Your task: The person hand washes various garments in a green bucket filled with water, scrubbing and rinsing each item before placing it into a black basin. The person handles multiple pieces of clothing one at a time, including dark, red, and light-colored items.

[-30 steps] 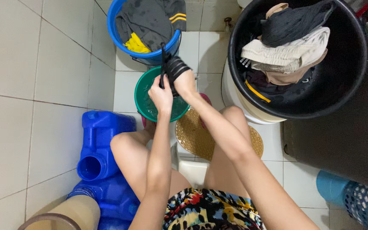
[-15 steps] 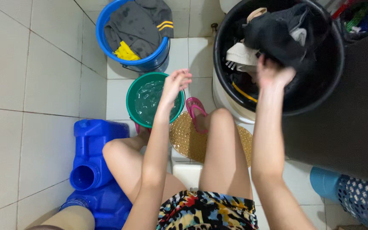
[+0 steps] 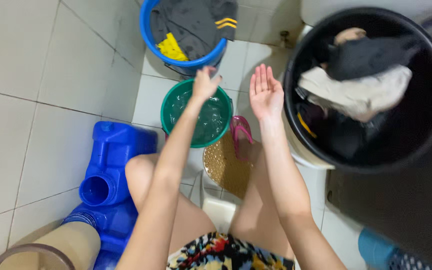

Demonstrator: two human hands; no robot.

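Hovering empty and spread, palm up, the right hand (image 3: 265, 92) has come back from the black tub (image 3: 428, 145), where the dark garment (image 3: 366, 57) now lies on the pile; that piece looks done. The left hand (image 3: 204, 84), loosely curled and holding nothing, hangs above the green basin (image 3: 168, 107), just below the blue bucket (image 3: 148, 32)

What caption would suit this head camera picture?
Empty hands over a green basin, between a blue bucket and a black tub of clothes.
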